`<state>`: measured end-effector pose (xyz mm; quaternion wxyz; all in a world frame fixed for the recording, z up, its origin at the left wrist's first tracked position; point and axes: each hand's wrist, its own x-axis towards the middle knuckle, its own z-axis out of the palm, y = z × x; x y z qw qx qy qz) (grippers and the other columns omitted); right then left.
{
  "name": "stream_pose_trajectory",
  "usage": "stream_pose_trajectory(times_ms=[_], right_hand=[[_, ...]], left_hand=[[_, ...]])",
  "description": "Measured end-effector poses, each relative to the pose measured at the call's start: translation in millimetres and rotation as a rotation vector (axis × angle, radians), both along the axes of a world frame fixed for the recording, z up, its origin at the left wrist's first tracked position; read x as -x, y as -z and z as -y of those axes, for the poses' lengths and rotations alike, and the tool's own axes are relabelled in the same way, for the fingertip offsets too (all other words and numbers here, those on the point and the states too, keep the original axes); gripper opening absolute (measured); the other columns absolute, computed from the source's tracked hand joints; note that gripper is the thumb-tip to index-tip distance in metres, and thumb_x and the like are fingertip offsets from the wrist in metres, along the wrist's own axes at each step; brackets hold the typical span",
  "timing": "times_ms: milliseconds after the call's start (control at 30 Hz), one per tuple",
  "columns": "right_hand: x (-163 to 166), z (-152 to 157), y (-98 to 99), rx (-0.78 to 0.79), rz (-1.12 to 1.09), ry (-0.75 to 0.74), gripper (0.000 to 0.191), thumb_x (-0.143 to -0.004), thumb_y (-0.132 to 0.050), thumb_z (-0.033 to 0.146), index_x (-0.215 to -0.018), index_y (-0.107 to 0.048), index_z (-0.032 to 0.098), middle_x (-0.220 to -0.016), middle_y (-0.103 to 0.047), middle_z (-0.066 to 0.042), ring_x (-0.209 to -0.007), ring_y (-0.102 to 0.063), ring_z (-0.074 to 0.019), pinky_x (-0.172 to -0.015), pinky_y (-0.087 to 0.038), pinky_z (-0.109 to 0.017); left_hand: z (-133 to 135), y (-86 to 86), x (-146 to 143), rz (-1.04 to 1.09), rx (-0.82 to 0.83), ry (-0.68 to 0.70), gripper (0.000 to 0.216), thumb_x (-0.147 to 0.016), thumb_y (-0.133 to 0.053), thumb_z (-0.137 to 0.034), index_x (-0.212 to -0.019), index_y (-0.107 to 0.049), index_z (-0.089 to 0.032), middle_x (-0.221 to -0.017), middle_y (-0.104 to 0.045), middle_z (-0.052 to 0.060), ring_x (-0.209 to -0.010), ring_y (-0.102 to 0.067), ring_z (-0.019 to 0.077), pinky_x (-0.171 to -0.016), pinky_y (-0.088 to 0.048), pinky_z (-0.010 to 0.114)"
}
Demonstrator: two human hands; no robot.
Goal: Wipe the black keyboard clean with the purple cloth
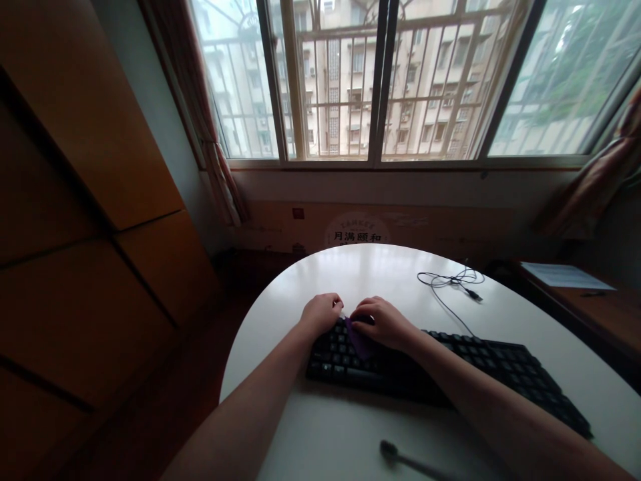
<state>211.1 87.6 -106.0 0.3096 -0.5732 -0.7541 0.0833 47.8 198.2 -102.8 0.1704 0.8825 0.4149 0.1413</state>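
Observation:
A black keyboard [505,364] lies on the round white table [280,427]. Over its upper left keys hangs a small purple cloth [359,344]. My right hand [384,325] is closed, thumb and fingers pinching the cloth's upper part. Just to the left, my left hand [321,312] rests at the keyboard's far left corner with its fingers curled together. Something small and pale shows by its fingertips, too small to name. My right forearm hides the keyboard's middle keys. Near the table's front lies a brush [389,451] with a dark head, like a toothbrush.
The keyboard's thin black cable [441,275] lies coiled on the far right of the table, with its USB plug [473,294]. To the right, a brown table [575,294] bears a paper sheet [565,275]. Wooden cabinets [100,287] stand left; a barred window is ahead.

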Motion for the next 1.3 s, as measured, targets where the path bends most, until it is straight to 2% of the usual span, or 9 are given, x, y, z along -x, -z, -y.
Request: stream_pose_trajectory(times_ms=[200, 367, 733, 1000, 1167, 1300], right_hand=[[-0.3, -4.5, 2.6, 0.092, -0.029, 0.002, 0.019, -0.084, -0.061, 0.032, -0.086, -0.078, 0.022, -0.09, -0.074, -0.006, -0.084, -0.066, -0.0214, -0.083, -0.047, -0.032], [-1.5, -6.8, 5.6, 0.133, -0.172, -0.031, 0.018, -0.084, -0.062, 0.029, -0.087, -0.077, 0.02, -0.093, -0.074, -0.007, -0.086, -0.066, -0.0211, -0.083, -0.048, -0.031], [-9.4, -9.6, 5.0, 0.16, -0.194, 0.096, 0.018, -0.078, -0.061, 0.027, -0.07, -0.073, 0.015, -0.077, -0.07, -0.005, -0.072, -0.062, -0.0166, -0.07, -0.045, -0.026], [-8.1, -8.7, 6.3, 0.194, -0.22, 0.172, 0.017, -0.074, -0.06, 0.022, -0.071, -0.075, 0.015, -0.073, -0.073, -0.005, -0.071, -0.063, -0.0176, -0.067, -0.045, -0.025], [-9.1, -8.5, 8.8, 0.189, -0.225, 0.09, 0.019, -0.077, -0.059, 0.023, -0.075, -0.076, 0.015, -0.075, -0.074, -0.005, -0.071, -0.065, -0.0172, -0.065, -0.046, -0.024], [-8.3, -7.3, 10.5, 0.173, -0.227, 0.002, 0.021, -0.081, -0.06, 0.028, -0.085, -0.078, 0.018, -0.085, -0.075, -0.005, -0.078, -0.067, -0.0185, -0.072, -0.048, -0.025]], left_hand=[[0.8, 0.3, -0.3, -0.016, -0.001, -0.006, 0.024, -0.085, -0.052, -0.031, -0.091, -0.074, -0.022, -0.091, -0.074, 0.006, -0.082, -0.065, 0.0202, -0.071, -0.046, 0.027], [-0.7, 2.3, -0.3, -0.021, -0.002, -0.001, 0.024, -0.085, -0.051, -0.032, -0.088, -0.074, -0.023, -0.088, -0.074, 0.005, -0.081, -0.065, 0.0204, -0.069, -0.045, 0.027], [-2.6, 2.4, 0.0, -0.024, -0.006, 0.004, 0.025, -0.085, -0.049, -0.032, -0.087, -0.073, -0.022, -0.088, -0.074, 0.005, -0.08, -0.064, 0.0206, -0.067, -0.042, 0.028], [-1.6, 1.9, -0.3, -0.041, -0.003, -0.005, 0.026, -0.086, -0.049, -0.032, -0.089, -0.073, -0.022, -0.089, -0.073, 0.005, -0.079, -0.064, 0.02, -0.067, -0.043, 0.027], [-1.2, 2.0, -0.7, -0.055, -0.001, -0.017, 0.026, -0.086, -0.05, -0.033, -0.091, -0.073, -0.023, -0.091, -0.074, 0.005, -0.08, -0.064, 0.0194, -0.068, -0.044, 0.026], [-1.6, 2.7, -0.8, -0.057, -0.005, -0.019, 0.026, -0.087, -0.05, -0.034, -0.092, -0.073, -0.023, -0.092, -0.074, 0.004, -0.081, -0.064, 0.0193, -0.068, -0.044, 0.026]])
